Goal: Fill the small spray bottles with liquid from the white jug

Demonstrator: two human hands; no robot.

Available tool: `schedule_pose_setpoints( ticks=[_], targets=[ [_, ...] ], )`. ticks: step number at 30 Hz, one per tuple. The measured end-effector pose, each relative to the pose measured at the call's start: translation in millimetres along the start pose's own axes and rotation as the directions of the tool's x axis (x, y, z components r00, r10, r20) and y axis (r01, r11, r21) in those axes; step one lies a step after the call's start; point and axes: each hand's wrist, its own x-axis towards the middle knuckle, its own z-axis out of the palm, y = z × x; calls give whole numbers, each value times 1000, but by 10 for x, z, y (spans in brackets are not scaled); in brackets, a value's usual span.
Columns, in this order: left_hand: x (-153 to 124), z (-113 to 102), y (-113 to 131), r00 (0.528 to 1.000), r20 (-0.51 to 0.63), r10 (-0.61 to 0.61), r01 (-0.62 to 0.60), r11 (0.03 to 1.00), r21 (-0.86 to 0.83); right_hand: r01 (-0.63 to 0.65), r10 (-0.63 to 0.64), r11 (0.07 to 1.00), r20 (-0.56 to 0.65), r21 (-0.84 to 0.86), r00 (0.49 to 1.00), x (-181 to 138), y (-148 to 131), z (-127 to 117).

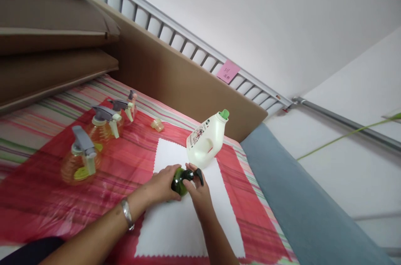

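My left hand is wrapped round the body of a green pump bottle. At the bottle's neck, the fingers of my right hand close on the black pump head, whose spout points to the right. The bottle is over a white scallop-edged mat; its base is hidden, so I cannot tell if it touches the mat. Just beyond my hands stands a large white jug with a side handle, a printed label and green at its mouth.
Several spray bottles stand on the left. A small clear yellowish cup lies behind the mat. Red sheeting covers the striped cloth. Brown cushions are stacked far left; a brown board and a blue-grey panel border the surface.
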Motion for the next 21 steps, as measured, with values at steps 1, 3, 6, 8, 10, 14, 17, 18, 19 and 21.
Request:
schedule_pose_setpoints(
  ticks=[1, 3, 6, 8, 10, 14, 17, 18, 19, 21],
  targets=[
    [-2, -1, 3, 1000, 2, 0, 0, 1000, 7, 3, -3, 1000, 9, 9, 1000, -10, -1, -6],
    [-5, -2, 7, 1000, 1, 3, -3, 1000, 18, 10, -10, 1000, 25, 10, 1000, -19, -8, -17],
    [-5, 2, 10, 1000, -8, 0, 1, 1000, 16, 21, -21, 1000, 30, -21, 999, -2, -38, -26],
    [-5, 7, 8, 1000, -10, -13, 13, 1000, 8, 18, -17, 999, 25, -41, 1000, 15, -69, -26],
    [-4, 10, 5, 1000, -8, -22, 22, 1000, 5, 6, -4, 997, 20, -74, 1000, 24, -100, -25],
    [0, 10, -1, 1000, 0, -29, 29, 999, 14, -21, 17, 988, -23, -150, 1000, 11, -142, -12],
    [2, 11, -2, 1000, 0, -29, 29, 999, 26, -24, 14, 981, -53, -193, 998, -4, -153, 8],
    [2, 12, -2, 1000, 0, -28, 28, 999, 27, -22, 10, 979, -61, -204, 998, -8, -154, 16],
    [2, 13, -1, 1000, -2, -25, 25, 999, 25, -20, 5, 977, -71, -213, 997, -12, -154, 25],
    [1, 14, 1, 1000, -5, -21, 21, 1000, 22, -10, -11, 973, -91, -229, 996, -18, -152, 44]
  ],
)
